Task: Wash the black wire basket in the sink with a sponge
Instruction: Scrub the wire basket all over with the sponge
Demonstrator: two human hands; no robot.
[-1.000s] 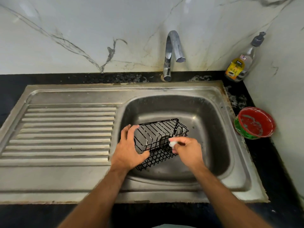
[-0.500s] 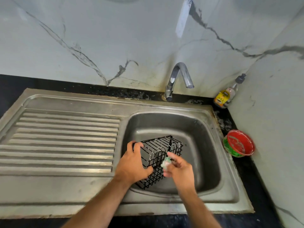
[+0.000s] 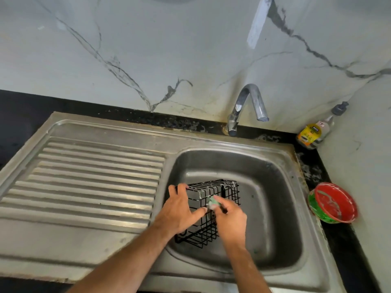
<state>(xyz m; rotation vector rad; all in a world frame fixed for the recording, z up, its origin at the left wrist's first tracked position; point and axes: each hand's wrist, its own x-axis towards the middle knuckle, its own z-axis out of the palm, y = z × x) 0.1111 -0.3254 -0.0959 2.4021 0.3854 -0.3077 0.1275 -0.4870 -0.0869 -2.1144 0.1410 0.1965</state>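
The black wire basket (image 3: 220,192) stands tilted in the steel sink bowl (image 3: 273,199), with white foam on its upper wires. My left hand (image 3: 179,210) grips its left side, fingers over the top rim and thumb across the front. My right hand (image 3: 229,218) pinches a small green soapy sponge (image 3: 212,203) and presses it against the basket's front face. The basket's lower part shows between my two wrists.
The tap (image 3: 247,106) arches over the bowl's back edge, with no water running. The ribbed drainboard (image 3: 88,182) lies to the left. A dish soap bottle (image 3: 313,132) stands in the right corner, and a red and green bowl (image 3: 333,204) sits on the black counter.
The camera has tipped up, showing more wall. The sponge in my right hand has shifted up and left across the basket's front; my left hand keeps its hold.
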